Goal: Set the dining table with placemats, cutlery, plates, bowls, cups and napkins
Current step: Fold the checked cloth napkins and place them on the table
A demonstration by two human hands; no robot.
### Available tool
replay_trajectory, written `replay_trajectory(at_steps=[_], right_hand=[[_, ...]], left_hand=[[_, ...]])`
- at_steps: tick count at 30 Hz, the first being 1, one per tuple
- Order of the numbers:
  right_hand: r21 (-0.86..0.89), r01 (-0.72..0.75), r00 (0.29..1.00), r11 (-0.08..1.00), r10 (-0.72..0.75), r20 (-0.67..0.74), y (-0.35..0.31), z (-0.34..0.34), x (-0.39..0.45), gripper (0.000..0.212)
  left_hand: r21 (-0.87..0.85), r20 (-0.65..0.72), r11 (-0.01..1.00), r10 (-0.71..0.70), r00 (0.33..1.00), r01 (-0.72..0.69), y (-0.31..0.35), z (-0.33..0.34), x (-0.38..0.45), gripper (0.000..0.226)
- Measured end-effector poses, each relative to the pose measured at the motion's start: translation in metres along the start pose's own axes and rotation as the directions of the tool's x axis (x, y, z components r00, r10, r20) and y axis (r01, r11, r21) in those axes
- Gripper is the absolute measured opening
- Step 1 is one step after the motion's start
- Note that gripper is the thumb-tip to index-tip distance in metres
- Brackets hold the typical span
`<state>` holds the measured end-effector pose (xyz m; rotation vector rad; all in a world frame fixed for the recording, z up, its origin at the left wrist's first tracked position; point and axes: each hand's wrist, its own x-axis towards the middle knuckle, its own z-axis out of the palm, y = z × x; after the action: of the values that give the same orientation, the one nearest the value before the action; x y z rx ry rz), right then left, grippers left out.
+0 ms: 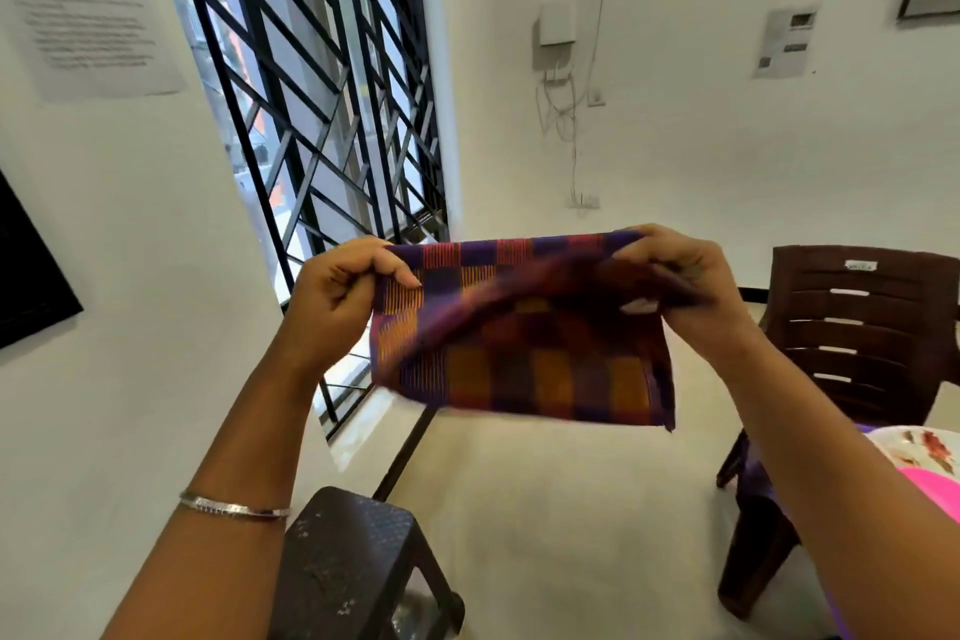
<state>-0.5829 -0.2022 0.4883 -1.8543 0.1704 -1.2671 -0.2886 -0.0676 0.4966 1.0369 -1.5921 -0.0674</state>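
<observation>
Holding the checked napkin (519,327) up in the air, left hand (332,299) and right hand (685,286) each pinching a top corner (grip best kept even), folding squarely.

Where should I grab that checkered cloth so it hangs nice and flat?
Grab the checkered cloth by its two top corners, coming from the left and right sides, as the left hand and right hand do here. It is limp and sags in the middle, so only pinching both corners with your fingers and pulling them apart keeps the top edge straight and lets the rest hang down.
</observation>
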Motion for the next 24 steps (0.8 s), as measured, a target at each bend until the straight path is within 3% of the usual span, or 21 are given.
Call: replay_trajectory(at_steps=[7, 12, 15, 18, 19, 21, 24], right_hand=[[-0.083, -0.044, 0.998, 0.996, 0.048, 0.045, -0.007, -0.007, 0.009, 0.062], [-0.013, -0.118, 0.993, 0.993, 0.118, 0.026, -0.004, -0.008, 0.009, 0.058], [0.089, -0.185, 0.982, 0.979, 0.181, 0.043, -0.005, -0.007, 0.008, 0.042], [-0.002, -0.155, 0.985, 0.988, 0.155, 0.078, -0.008, -0.005, 0.006, 0.022], [-0.020, -0.159, 0.983, 0.987, 0.160, 0.094, -0.010, -0.004, 0.006, 0.022], [-0.015, -0.192, 0.973, 0.981, 0.192, 0.128, -0.016, -0.001, 0.008, 0.028], [-0.043, -0.248, 0.948, 0.968, 0.251, 0.195, -0.028, 0.005, 0.015, 0.030]], left_hand=[[-0.063, 0.037, 0.995, -0.079, 0.996, 0.081, 0.005, -0.005, 0.005, 0.040], [-0.289, 0.062, 0.933, -0.204, 0.977, 0.213, 0.008, -0.005, 0.006, 0.054], [-0.367, 0.036, 0.907, -0.211, 0.977, 0.209, 0.014, -0.001, 0.004, 0.040], [-0.366, 0.049, 0.900, -0.235, 0.971, 0.236, 0.012, 0.000, 0.001, 0.016], [-0.420, 0.104, 0.863, -0.262, 0.960, 0.281, 0.010, -0.003, 0.000, 0.010], [-0.556, 0.256, 0.721, -0.325, 0.910, 0.414, 0.001, -0.007, -0.003, 0.027], [-0.579, 0.591, 0.458, -0.334, 0.734, 0.674, -0.010, 0.006, -0.013, 0.072]])
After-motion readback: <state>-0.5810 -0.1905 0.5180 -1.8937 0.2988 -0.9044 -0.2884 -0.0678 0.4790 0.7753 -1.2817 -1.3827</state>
